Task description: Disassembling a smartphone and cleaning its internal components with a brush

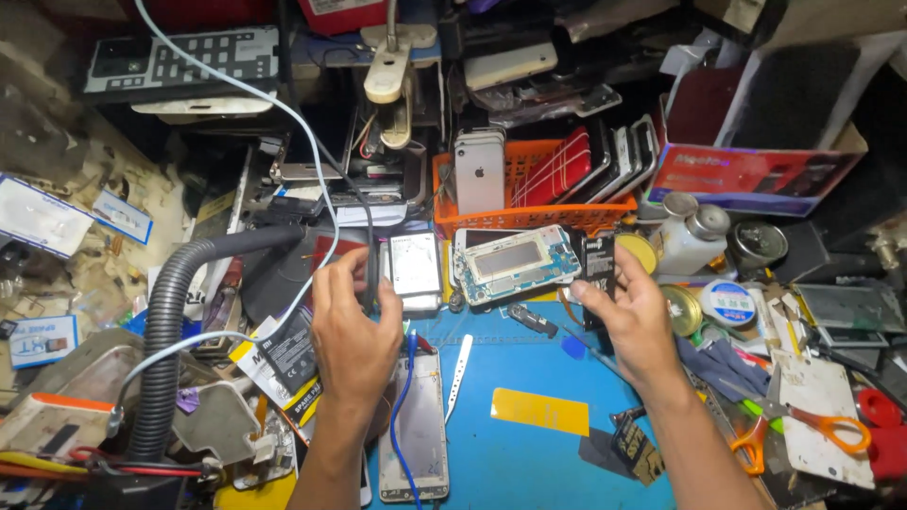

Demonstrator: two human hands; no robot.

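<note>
Cluttered worktop (529,378) with a blue mat fills the lower frame; a stripped phone frame (419,430) lies there, still open. Left hand (351,331) pinches a dark cable (370,247). Right hand (631,316) grips a black battery (598,260), centre right. Farther up, a bare circuit-board phone (515,263) lies unassembled.

My left hand (351,326) is pinching a thin dark cable (368,247) over the blue mat (529,373). My right hand (631,316) has a black phone battery (597,264) held upright by its edge, right beside the bare phone frame (515,263). An orange basket (529,194) stuffed with phones sits behind, with a grey ribbed hose (161,349) on my left and orange scissors (798,423) off right.
</note>
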